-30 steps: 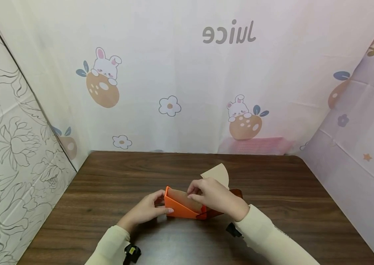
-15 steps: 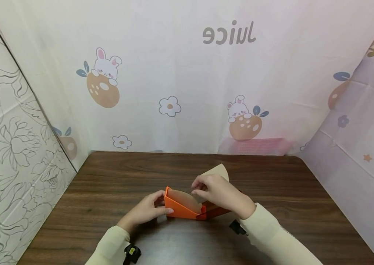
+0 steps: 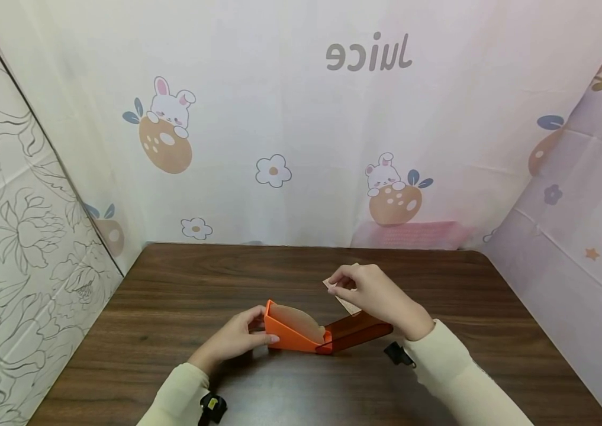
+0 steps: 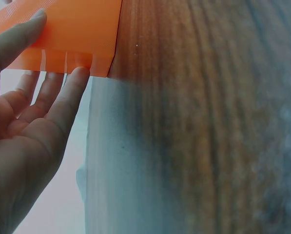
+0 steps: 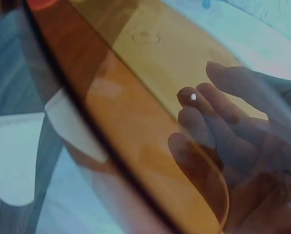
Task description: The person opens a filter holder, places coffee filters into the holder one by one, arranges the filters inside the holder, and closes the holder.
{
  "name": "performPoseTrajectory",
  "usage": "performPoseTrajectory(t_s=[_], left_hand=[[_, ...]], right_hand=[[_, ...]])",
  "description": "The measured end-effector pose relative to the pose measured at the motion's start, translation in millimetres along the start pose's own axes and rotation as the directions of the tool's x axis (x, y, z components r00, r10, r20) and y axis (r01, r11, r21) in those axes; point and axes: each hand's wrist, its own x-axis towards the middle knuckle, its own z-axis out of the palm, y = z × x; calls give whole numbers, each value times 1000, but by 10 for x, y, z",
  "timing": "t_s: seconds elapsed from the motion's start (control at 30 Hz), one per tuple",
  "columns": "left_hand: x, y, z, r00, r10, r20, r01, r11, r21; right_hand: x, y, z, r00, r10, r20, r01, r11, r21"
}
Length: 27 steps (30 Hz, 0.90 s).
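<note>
In the head view my left hand (image 3: 239, 337) grips the left end of an orange coffee filter holder (image 3: 291, 336), thumb on its near face. The left wrist view shows the fingertips against the orange wall (image 4: 82, 29). Inside the holder stand tan coffee filters (image 3: 298, 319). Its see-through brown lid (image 3: 361, 331) is swung out to the right. My right hand (image 3: 377, 296) hovers over a loose, fan-shaped coffee filter (image 3: 347, 303), which it partly covers. In the right wrist view, the right fingers are loosely bent behind the lid (image 5: 130, 112), with nothing visible between them.
Dark wood-grain table (image 3: 199, 278) lies under everything. A printed curtain (image 3: 290, 118) hangs behind its far edge, with more printed cloth at both sides. Black wrist cameras (image 3: 213, 407) are strapped to both forearms.
My right hand has moved away from the holder, to the right and farther back, over the loose filter. The left hand and the holder stay where they were.
</note>
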Motion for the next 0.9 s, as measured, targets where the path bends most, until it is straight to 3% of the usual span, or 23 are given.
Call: performPoseTrajectory(t_s=[0.37, 0.9], left_hand=[[-1, -6, -1, 1000, -6, 3, 6, 1000, -9], [1, -15, -5, 1000, -2, 2, 2, 1000, -5]], right_hand=[[-33, 156, -223, 993, 105, -53, -107, 994, -35], [-25, 489, -230, 984, 142, -112, -147, 988, -43]])
